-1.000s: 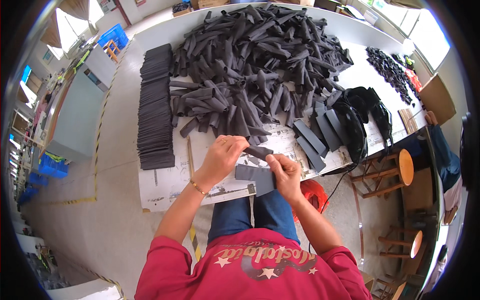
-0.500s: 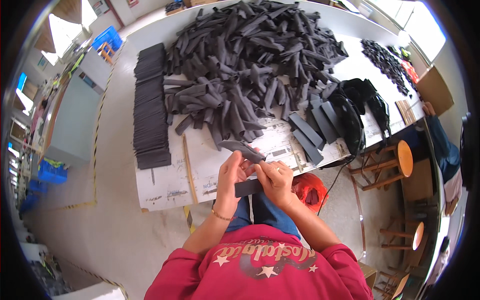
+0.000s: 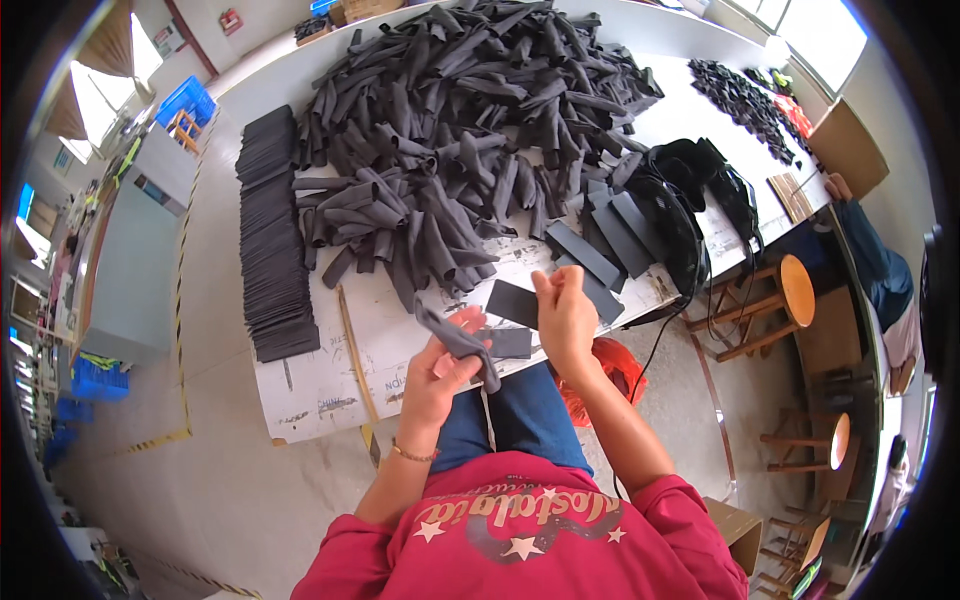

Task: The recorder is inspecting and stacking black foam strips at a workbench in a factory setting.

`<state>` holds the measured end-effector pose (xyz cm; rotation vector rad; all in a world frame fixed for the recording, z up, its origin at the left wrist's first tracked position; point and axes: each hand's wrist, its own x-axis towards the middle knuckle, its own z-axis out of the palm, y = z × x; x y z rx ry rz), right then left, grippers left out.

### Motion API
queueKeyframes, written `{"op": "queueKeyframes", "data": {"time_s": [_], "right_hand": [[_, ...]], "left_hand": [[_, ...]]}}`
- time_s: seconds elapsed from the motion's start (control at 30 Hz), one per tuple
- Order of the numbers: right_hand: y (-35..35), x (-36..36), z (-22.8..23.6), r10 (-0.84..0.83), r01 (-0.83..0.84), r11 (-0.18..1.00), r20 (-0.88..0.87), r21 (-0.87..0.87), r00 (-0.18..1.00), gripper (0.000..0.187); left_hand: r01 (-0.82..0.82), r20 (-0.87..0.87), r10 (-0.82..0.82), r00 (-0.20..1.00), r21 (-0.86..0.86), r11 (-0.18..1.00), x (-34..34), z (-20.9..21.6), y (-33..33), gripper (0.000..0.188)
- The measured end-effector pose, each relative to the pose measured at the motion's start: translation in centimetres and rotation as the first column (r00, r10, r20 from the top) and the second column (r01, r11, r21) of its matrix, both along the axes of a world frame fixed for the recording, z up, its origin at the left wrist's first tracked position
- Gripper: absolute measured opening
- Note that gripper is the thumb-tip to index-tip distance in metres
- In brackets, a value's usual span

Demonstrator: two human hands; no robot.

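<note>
In my left hand (image 3: 438, 375), a curled dark grey fabric piece (image 3: 455, 340) is pinched between thumb and fingers near the table's front edge. The fingers of my right hand (image 3: 565, 318) grip one end of a flat, dark rectangular panel (image 3: 514, 303), held apart from the fabric. Another grey flat panel (image 3: 511, 344) lies at the table edge between my hands. A few loose dark panels (image 3: 583, 254) rest just beyond my right hand. Past my left hand spreads a large heap of curled dark grey fabric pieces (image 3: 440, 215).
A long row of stacked flat dark pieces (image 3: 275, 240) lines the table's left side, near a wooden strip (image 3: 357, 355). To the right sit a black bag-like item (image 3: 675, 220) and a cable. A red plastic bag (image 3: 605, 380) is below the edge; wooden stools (image 3: 795, 290) stand right.
My hands have moved apart. The right hand has drawn the flat panel away to the right and up, while the left keeps the fabric piece. The view has shifted slightly.
</note>
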<state>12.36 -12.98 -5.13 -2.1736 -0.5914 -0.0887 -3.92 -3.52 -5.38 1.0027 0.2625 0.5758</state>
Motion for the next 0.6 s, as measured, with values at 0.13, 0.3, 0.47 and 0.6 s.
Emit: {"op": "queueKeyframes", "data": {"time_s": [0.13, 0.3, 0.47, 0.6], "right_hand": [[0.2, -1.6, -2.0, 0.124, -0.098, 0.989, 0.255, -0.111, 0.959, 0.029], [-0.7, -2.7, -1.5, 0.484, -0.493, 0.870, 0.158, 0.020, 0.861, 0.028], [-2.1, -1.8, -1.1, 0.678, -0.678, 0.735, -0.017, 0.013, 0.735, 0.030], [-2.7, -0.7, -1.7, 0.661, -0.665, 0.746, 0.147, -0.022, 0.736, 0.026]], "left_hand": [[0.034, -0.202, 0.005, 0.979, 0.189, 0.981, 0.5, 0.1, -0.5, 0.031], [-0.106, -0.265, 0.098, 0.959, -0.015, 0.994, 0.8, -2.1, 1.5, 0.022], [-0.072, -0.155, 0.048, 0.987, -0.156, 0.985, 0.8, -1.2, 2.8, 0.019], [-0.151, -0.153, 0.118, 0.981, -0.221, 0.964, 0.5, -1.1, 4.3, 0.026]]}}
